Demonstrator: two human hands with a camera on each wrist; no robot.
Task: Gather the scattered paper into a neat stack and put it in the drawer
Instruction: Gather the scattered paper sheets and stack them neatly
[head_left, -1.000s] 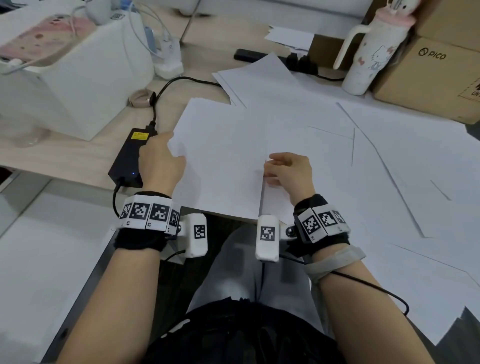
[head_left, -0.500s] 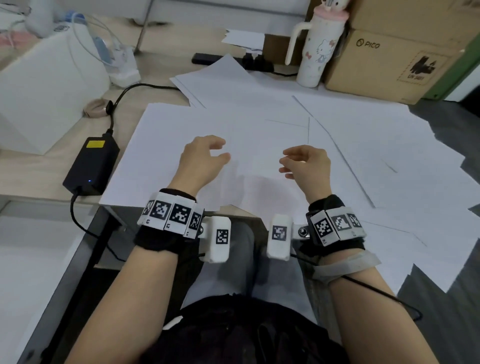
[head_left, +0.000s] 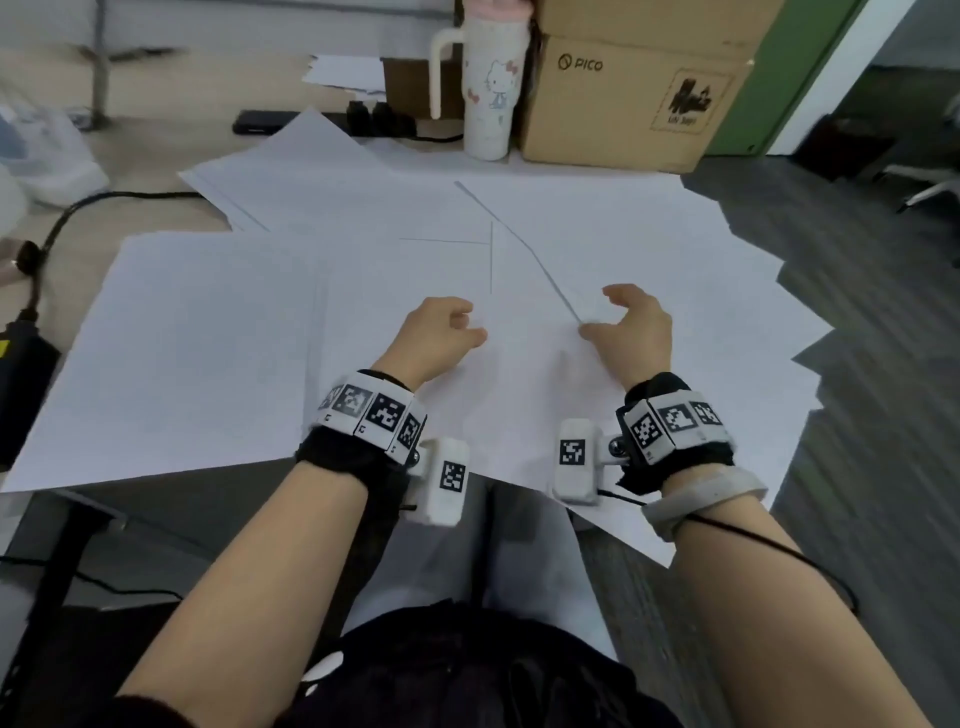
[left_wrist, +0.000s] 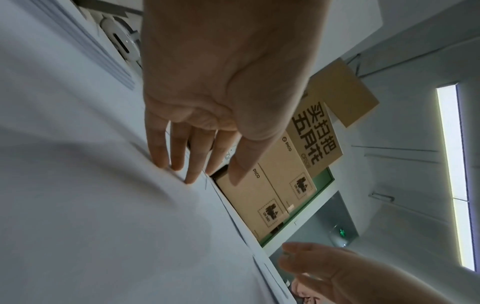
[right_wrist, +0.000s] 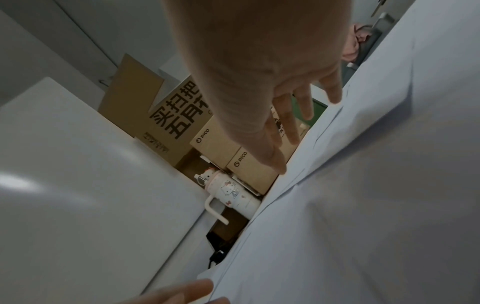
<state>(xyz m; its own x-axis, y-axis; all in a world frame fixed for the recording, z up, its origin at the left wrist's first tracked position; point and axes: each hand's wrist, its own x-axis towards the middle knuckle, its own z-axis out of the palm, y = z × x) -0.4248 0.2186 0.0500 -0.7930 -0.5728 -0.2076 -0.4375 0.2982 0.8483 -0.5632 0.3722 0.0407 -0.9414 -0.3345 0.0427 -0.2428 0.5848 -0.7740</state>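
the paper (head_left: 218, 332) is judged light, floppy and slippery — best swept together by its outer edges. left hand (head_left: 434, 332) and right hand (head_left: 631, 325) hover loosely spread, nothing gripped.

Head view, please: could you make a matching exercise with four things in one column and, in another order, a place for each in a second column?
1. tumbler
2. cardboard box
3. black adapter
4. right hand

a. far left edge of the desk
b. above the scattered paper, open
c. back right, marked PICO
d. just left of the box, with a handle

Pairs: 1-d, 2-c, 3-a, 4-b
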